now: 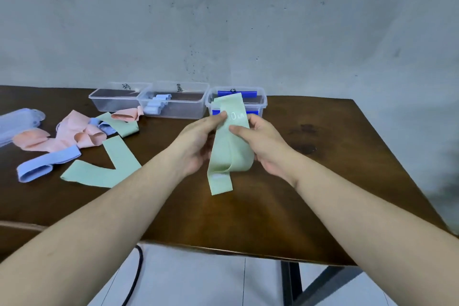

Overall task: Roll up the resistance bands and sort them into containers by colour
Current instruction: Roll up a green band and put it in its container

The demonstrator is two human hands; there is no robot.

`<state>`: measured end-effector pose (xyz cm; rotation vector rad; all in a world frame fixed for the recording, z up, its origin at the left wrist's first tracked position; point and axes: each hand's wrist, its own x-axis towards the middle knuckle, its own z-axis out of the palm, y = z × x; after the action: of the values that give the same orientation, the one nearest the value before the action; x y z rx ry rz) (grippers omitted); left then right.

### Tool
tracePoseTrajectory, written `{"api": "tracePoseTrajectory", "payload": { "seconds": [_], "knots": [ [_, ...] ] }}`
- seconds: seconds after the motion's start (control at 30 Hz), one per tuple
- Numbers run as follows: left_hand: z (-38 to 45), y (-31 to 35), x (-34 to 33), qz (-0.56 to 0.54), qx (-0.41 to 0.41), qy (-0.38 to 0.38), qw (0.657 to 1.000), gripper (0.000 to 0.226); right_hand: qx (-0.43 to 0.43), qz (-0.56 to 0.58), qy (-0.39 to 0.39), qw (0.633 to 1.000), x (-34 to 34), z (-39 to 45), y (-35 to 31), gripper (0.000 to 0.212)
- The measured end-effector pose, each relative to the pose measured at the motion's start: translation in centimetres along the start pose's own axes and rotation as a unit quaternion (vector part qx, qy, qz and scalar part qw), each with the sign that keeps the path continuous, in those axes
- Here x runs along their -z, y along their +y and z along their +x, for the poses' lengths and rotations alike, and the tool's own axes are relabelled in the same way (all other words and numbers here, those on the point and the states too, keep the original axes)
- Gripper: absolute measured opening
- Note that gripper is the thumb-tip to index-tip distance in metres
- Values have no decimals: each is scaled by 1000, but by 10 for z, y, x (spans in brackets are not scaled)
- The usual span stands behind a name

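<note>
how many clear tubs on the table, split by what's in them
Tub with rolled blue bands in it: 1, the middle tub
Tub with no bands showing inside: 1, the left tub
Tub partly hidden behind the green band that the hands hold, contents unclear: 1, the right tub
Total: 3 tubs

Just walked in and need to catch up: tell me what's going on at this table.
A person is holding a green resistance band above the wooden table, left hand and right hand both pinching it; it is folded over, not yet rolled tight. Three clear containers stand at the back; the middle container holds rolled light-blue bands. Loose pink bands, blue and green ones lie unsorted to the left.
</note>
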<state>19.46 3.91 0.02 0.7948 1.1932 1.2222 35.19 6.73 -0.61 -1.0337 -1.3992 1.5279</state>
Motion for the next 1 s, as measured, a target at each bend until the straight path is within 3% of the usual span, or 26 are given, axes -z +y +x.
{"api": "tracePoseTrajectory", "payload": {
  "seconds": [0.1, 0.37, 0.53, 0.87, 1.0],
  "knots": [
    [-14, 1, -12, 2, -33, 32, 999, 29, 1, 7, -8, 1000, 2, -10, -5, 21],
    [-36, 22, -28, -121, -9, 37, 992, 31, -16, 21, -47, 999, 3, -30, -29, 22],
    [-26, 31, -30, -100, -31, 65, 992, 28, -69, 25, -73, 995, 3, -37, -31, 29],
    [26, -12, 14, -83, 93, 103, 987, 20, -189, -31, -28, 981, -22, -9, 8, 20],
    [53, -19, 28, -108, 95, 106, 984, 20, -224, -144, -42, 963, -25, 0, 29, 20]
  ]
}}
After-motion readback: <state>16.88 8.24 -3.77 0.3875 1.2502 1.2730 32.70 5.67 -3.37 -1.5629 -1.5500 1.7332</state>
